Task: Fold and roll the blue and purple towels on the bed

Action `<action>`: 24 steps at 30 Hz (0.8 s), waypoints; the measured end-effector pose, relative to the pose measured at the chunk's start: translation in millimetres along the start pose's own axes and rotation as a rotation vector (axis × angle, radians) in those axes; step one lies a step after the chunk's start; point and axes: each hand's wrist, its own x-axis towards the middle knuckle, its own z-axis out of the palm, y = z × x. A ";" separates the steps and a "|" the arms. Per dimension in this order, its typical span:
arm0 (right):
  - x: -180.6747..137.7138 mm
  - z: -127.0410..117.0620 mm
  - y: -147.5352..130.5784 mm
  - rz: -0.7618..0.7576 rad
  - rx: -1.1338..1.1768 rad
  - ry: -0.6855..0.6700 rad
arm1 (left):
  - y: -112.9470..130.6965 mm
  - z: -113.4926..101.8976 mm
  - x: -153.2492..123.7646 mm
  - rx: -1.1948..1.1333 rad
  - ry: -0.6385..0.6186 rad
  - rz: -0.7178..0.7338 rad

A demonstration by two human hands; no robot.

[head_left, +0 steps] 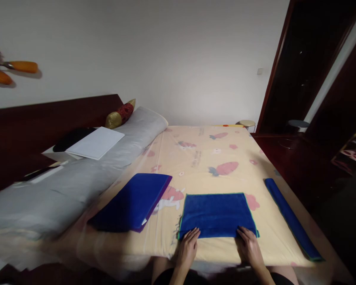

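Observation:
A blue towel point(216, 213) lies folded flat in a rectangle on the bed, right in front of me. My left hand point(188, 248) rests with fingers stretched out on its near left corner. My right hand point(249, 245) lies flat in the same way on its near right corner. Neither hand holds anything. A stack of folded blue towels point(133, 202) sits to the left, about a hand's width from the flat one. A rolled blue towel point(292, 217) lies along the bed's right edge.
The bed carries a pale yellow sheet with carrot prints point(207, 154). A long grey plastic-covered bolster point(77, 174) with white papers point(96, 142) on it lines the left side. Dark wooden furniture point(287, 154) and a doorway stand to the right.

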 end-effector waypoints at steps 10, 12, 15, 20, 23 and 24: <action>30.4 -21.7 -24.8 0.096 -0.240 -0.107 | 28.0 -16.3 21.2 0.046 -0.023 -0.253; 41.2 -19.7 -23.2 0.105 -0.241 -0.116 | 28.1 -15.6 28.5 0.039 -0.027 -0.302; 56.5 -13.5 -18.7 0.128 -0.233 -0.126 | 20.9 -10.3 41.4 0.050 -0.042 -0.381; 63.8 -14.7 -6.0 0.144 -0.162 -0.137 | -4.0 -5.0 57.1 0.006 -0.091 -0.378; 55.1 -23.7 9.5 0.136 -0.103 -0.145 | -17.2 -12.0 55.9 -0.060 -0.105 -0.314; 51.8 -26.3 15.3 0.148 -0.070 -0.137 | -19.5 -15.4 54.3 -0.074 -0.099 -0.296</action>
